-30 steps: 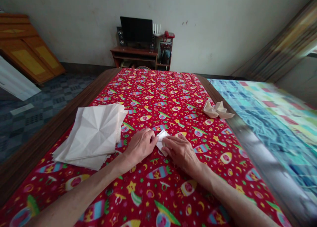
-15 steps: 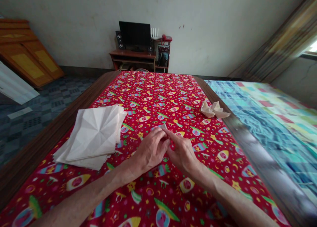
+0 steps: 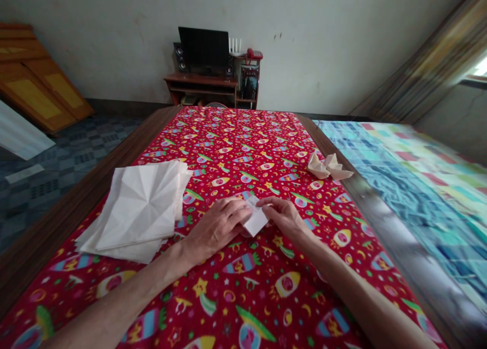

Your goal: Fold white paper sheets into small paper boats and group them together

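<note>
A small folded white paper (image 3: 254,223), roughly diamond-shaped, lies on the red patterned cloth between my hands. The fingers of my left hand (image 3: 220,224) rest over its left edge and hold it there. At its upper right side, my right hand (image 3: 284,216) has its thumb and index finger closed on the edge. Part of the paper is hidden under the fingertips. Left of my hands is a stack of creased white paper sheets (image 3: 142,202). Two folded paper pieces (image 3: 329,166) with pointed tips sit near the table's right edge.
The red cloth (image 3: 243,151) covers a table with dark wooden edges (image 3: 125,141). To its right is a bed (image 3: 395,186) with a blue checked cover. A desk (image 3: 201,82) with a monitor (image 3: 204,49) stands against the far wall, and a wooden cabinet (image 3: 41,80) at left.
My hands have moved apart slightly. The folded paper, mostly hidden between them before, now shows its flat face on the cloth. The view has shifted slightly.
</note>
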`<action>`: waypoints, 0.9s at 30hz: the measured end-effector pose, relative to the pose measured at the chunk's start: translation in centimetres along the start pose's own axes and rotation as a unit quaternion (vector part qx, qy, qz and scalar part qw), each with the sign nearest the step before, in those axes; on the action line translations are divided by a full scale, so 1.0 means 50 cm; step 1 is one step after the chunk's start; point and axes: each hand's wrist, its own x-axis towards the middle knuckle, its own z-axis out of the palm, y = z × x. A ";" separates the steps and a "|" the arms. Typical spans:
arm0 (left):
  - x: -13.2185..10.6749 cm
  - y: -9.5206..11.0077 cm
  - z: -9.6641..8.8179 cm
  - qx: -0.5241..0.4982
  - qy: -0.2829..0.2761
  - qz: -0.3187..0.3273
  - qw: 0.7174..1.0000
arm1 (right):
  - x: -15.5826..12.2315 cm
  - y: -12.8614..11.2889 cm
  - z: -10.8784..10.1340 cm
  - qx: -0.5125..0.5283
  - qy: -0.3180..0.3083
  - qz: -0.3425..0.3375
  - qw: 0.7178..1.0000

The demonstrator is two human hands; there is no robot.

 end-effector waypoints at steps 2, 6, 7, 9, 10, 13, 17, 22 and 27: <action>0.002 0.002 0.006 0.003 0.010 0.006 1.000 | 0.000 0.002 0.003 -0.057 -0.005 -0.003 0.998; -0.003 -0.001 0.009 -0.017 0.000 0.017 1.000 | -0.018 0.004 0.007 -0.329 0.047 -0.122 0.935; -0.004 -0.002 0.008 -0.021 -0.006 0.016 1.000 | -0.025 0.004 0.007 -0.403 0.066 -0.162 0.898; -0.006 -0.003 0.008 -0.024 -0.013 0.014 1.000 | -0.038 0.007 0.005 -0.504 0.091 -0.233 0.827; -0.006 -0.003 0.008 -0.025 -0.013 0.012 1.000 | -0.045 0.008 0.002 -0.529 0.087 -0.263 0.802; -0.008 -0.005 0.012 -0.028 -0.007 0.006 1.000 | -0.060 0.013 -0.007 -0.536 0.003 -0.334 0.775; -0.012 -0.005 0.016 -0.034 -0.008 -0.004 0.999 | -0.065 0.018 -0.017 -0.518 -0.056 -0.339 0.783; -0.014 -0.001 0.024 -0.050 0.026 -0.049 0.997 | -0.050 0.018 -0.017 -0.477 -0.042 -0.342 0.809; -0.007 -0.004 0.039 -0.093 0.064 -0.118 0.987 | -0.037 0.018 -0.009 -0.435 0.002 -0.277 0.857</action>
